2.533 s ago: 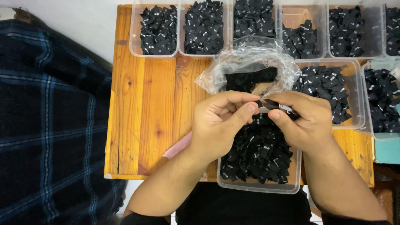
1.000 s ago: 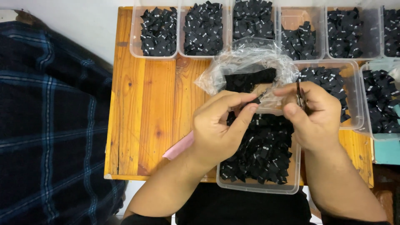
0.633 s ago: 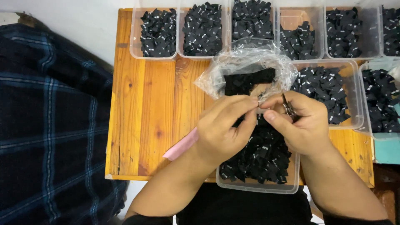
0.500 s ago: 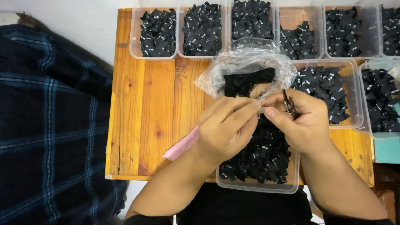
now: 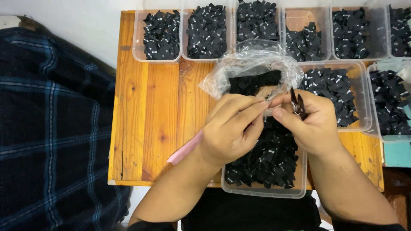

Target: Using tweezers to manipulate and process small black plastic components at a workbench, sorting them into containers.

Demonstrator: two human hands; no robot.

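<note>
My left hand (image 5: 233, 130) is shut on a thin pink-handled tool (image 5: 184, 150); its metal tip (image 5: 269, 97) reaches toward my right hand. My right hand (image 5: 310, 122) pinches a small stack of black fabric labels (image 5: 297, 104) between thumb and fingers. Both hands meet above a clear plastic tub (image 5: 261, 191) heaped with black labels (image 5: 269, 160) at the table's near edge. Just behind the hands lies a crumpled clear plastic bag (image 5: 252, 66) with more black labels inside.
A wooden table (image 5: 150, 111) carries a back row of clear tubs (image 5: 160, 36) of black labels and two more tubs (image 5: 338, 92) at the right. A dark blue plaid cloth (image 5: 51, 128) lies to the left. A teal box (image 5: 396, 154) sits at the right edge.
A second ago my hands were slightly apart, the right one raised with the label stack. They have come back together, and the tool tip now touches the labels' edge.
</note>
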